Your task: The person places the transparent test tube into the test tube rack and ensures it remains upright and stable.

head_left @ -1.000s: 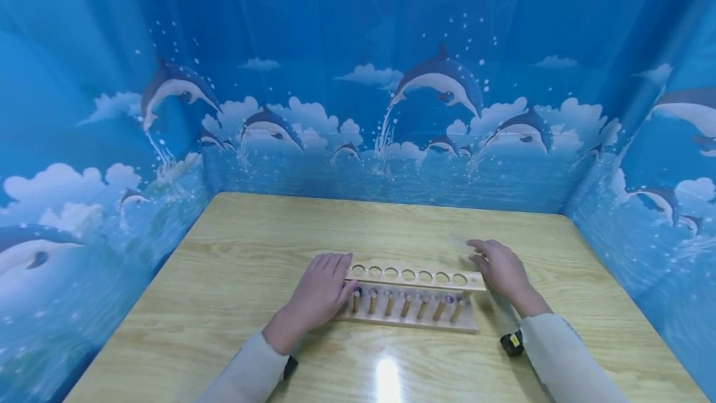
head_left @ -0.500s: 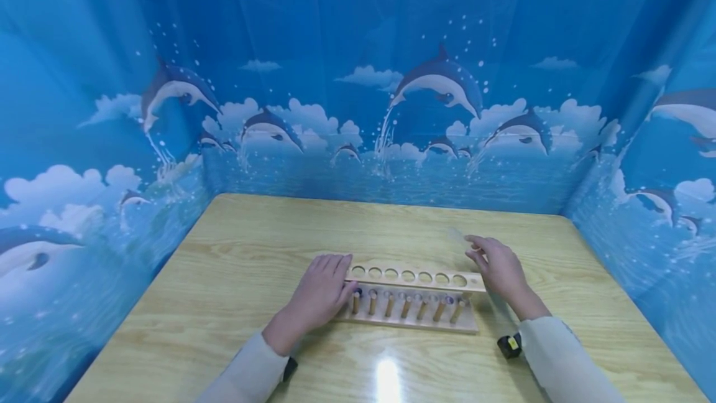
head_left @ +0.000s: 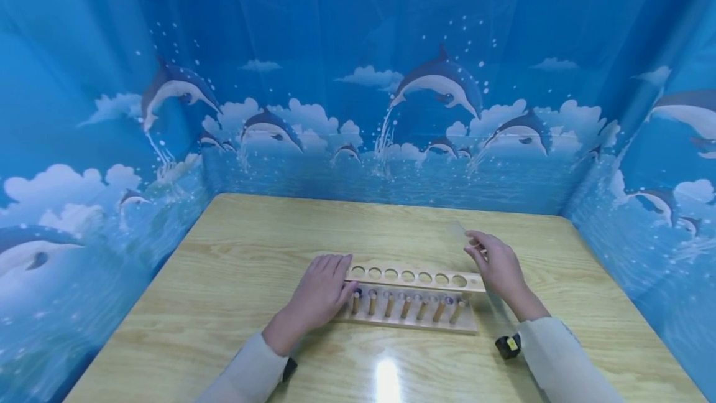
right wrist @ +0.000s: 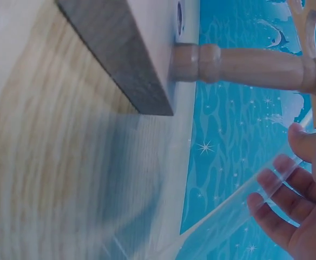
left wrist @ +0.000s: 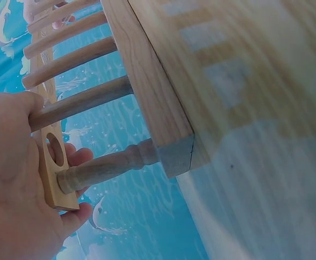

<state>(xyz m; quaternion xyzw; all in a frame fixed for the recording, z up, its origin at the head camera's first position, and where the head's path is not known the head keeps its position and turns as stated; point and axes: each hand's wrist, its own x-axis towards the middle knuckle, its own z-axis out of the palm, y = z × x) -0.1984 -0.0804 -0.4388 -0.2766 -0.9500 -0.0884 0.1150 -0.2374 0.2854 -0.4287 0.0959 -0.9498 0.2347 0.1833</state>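
A wooden test tube rack [head_left: 416,275] stands upright on the table, with a row of round holes in its top board and a row of wooden pegs [head_left: 406,306] along its base. My left hand [head_left: 316,291] grips the left end of the top board; the left wrist view shows its thumb by a peg [left wrist: 82,103] and its fingertips curled around the far side. Just off the rack's right end, my right hand [head_left: 500,272] holds a clear test tube [right wrist: 217,219] between thumb and fingers. The tube is slanted, one end [head_left: 456,227] showing faintly beyond the fingertips.
The wood-grain table [head_left: 268,229] is ringed by a blue curtain [head_left: 358,173] printed with dolphins. A bright light reflection [head_left: 387,378] lies near the front. Black wrist devices, one of them at the right sleeve [head_left: 508,347], hang below both wrists.
My right hand has shifted slightly up and away from me, tilting the test tube so its far end rises. My left hand and the rack stay where they were.
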